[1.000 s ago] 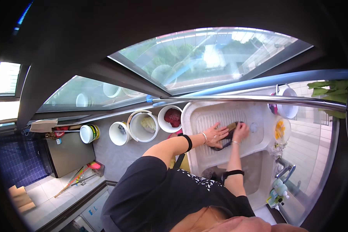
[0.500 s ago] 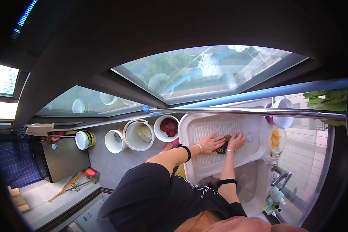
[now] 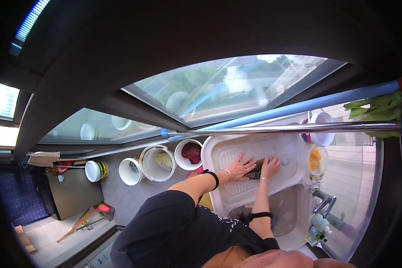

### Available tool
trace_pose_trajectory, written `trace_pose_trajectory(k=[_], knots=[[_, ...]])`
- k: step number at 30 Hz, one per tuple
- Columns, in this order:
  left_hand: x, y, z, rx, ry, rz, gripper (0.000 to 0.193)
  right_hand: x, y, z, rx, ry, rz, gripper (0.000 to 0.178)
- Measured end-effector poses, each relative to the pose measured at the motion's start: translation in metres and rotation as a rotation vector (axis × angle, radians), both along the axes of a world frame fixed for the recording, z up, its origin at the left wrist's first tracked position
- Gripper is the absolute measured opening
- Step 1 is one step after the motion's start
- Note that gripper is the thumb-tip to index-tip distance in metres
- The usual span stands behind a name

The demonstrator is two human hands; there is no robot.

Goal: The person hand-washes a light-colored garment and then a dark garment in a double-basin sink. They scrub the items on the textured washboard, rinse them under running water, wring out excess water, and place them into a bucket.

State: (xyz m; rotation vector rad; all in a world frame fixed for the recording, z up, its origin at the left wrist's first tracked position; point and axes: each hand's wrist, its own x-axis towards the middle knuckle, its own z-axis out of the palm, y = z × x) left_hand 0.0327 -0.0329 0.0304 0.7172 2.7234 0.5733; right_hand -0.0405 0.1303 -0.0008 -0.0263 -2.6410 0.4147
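Observation:
A small dark brown piece that looks like folded cloth (image 3: 255,170) lies on the ridged washboard slope of a white laundry sink (image 3: 219,142). My left hand (image 3: 240,170) rests at its left end, fingers stretched out and spread over the ridges and the cloth edge. At the other end my right hand (image 3: 270,168) has its fingers bent down over the cloth, gripping it. The thumbs and the cloth's underside are hidden. Below my right forearm, the sink's basin (image 3: 286,207) contains cloudy water.
White buckets (image 3: 130,172) stand left of the sink, one with dark red cloth (image 3: 191,152). Along the far side run a metal rail (image 3: 290,129) and a blue pole (image 3: 308,102). Right are a bowl of yellow pieces (image 3: 316,159), a faucet (image 3: 329,204) and bottles (image 3: 319,225).
My hands have drawn slightly apart, and more of the dark cloth shows flat between them. The whole view has shifted a little.

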Motion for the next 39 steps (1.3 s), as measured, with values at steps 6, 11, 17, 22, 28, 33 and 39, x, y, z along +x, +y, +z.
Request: trace_pose_trajectory(k=[6,11,17,22,28,33,39], knots=[[-0.004,-0.001,0.004,-0.229,0.072,-0.022,0.090,0.102,-0.040,0.015,-0.434,-0.128,0.231,0.025],[-0.005,-0.002,0.005,0.027,-0.035,0.012,0.084,0.028,-0.030,-0.017,-0.284,-0.240,0.097,0.025],[-0.005,0.003,0.007,-0.069,-0.069,0.068,0.087,0.027,-0.022,0.007,-0.438,-0.367,0.103,0.023],[-0.007,0.000,0.000,-0.211,0.080,-0.054,0.084,0.081,-0.056,0.007,-0.279,0.062,0.299,0.026],[-0.006,0.006,0.000,-0.020,0.061,0.066,0.087,-0.003,-0.007,-0.009,-0.155,-0.239,-0.009,0.024],[-0.011,0.005,0.002,-0.313,0.101,-0.085,0.072,0.092,-0.056,0.036,-0.511,-0.129,0.134,0.022],[-0.013,0.014,-0.003,-0.134,-0.018,-0.014,0.076,0.013,-0.034,0.009,-0.364,-0.107,-0.037,0.026]])
